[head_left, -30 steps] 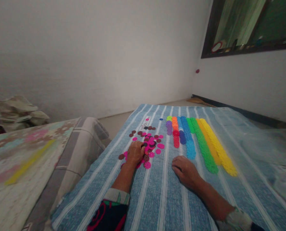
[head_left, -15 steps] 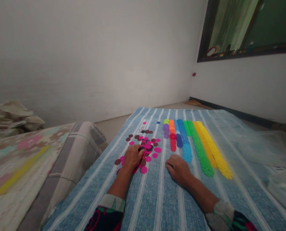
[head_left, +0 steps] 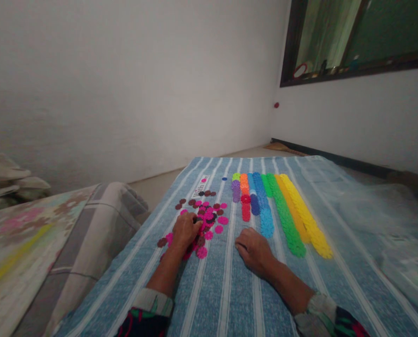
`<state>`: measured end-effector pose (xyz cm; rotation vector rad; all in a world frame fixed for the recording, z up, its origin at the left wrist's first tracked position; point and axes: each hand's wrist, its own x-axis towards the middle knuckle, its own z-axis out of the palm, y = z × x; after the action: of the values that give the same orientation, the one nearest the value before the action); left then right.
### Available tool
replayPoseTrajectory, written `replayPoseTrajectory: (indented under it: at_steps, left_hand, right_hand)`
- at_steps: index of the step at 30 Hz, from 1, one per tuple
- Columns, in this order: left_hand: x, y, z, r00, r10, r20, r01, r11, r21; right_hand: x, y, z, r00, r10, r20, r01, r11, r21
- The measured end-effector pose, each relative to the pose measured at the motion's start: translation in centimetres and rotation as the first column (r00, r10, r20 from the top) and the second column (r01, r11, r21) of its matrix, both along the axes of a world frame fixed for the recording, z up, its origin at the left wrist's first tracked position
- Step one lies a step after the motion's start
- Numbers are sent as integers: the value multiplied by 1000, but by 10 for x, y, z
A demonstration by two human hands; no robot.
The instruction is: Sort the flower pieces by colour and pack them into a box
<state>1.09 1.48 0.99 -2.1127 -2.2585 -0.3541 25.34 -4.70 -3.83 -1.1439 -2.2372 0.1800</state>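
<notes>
My left hand (head_left: 186,230) rests over a loose pile of pink discs (head_left: 201,252) and brown discs (head_left: 162,242) with scalloped edges. Its thumb and fingers close on a black disc (head_left: 197,219) at the pile's left side. My right hand (head_left: 254,250) lies curled on the striped cloth, nearest the lower end of the light blue disc row (head_left: 267,227); whatever its fingers may hold is hidden. Overlapping rows of discs stretch away beyond it: purple (head_left: 236,192), red (head_left: 246,213), dark blue (head_left: 254,205), green (head_left: 289,229) and yellow (head_left: 310,222).
Blue striped cloth (head_left: 226,299) covers the surface. A single blue disc (head_left: 224,179) lies near the far edge. Clear plastic bags (head_left: 409,276) sit at the right. To the left stands a surface with a flowered cover (head_left: 26,234); a window (head_left: 335,42) is at upper right.
The whole view has shifted slightly, moving the scene left. My left hand stays at the pile with the black disc at its fingertips. The right hand keeps its curled pose.
</notes>
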Motion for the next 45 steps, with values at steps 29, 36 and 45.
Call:
replayPoseTrajectory:
  at_steps: [29, 36, 45]
  left_hand:
    - [3, 1, 3, 1000, 25, -7, -25, 1000, 12]
    - [3, -1, 2, 1000, 5, -11, -5, 1000, 30]
    - [0, 1, 0, 999, 16, 32, -17, 1000, 26]
  right_hand:
    - [1, 0, -3, 1000, -7, -1, 7, 1000, 7]
    - [1, -1, -1, 1000, 1, 7, -1, 1000, -1]
    - [2, -1, 0, 1000, 0, -11, 0, 1000, -8]
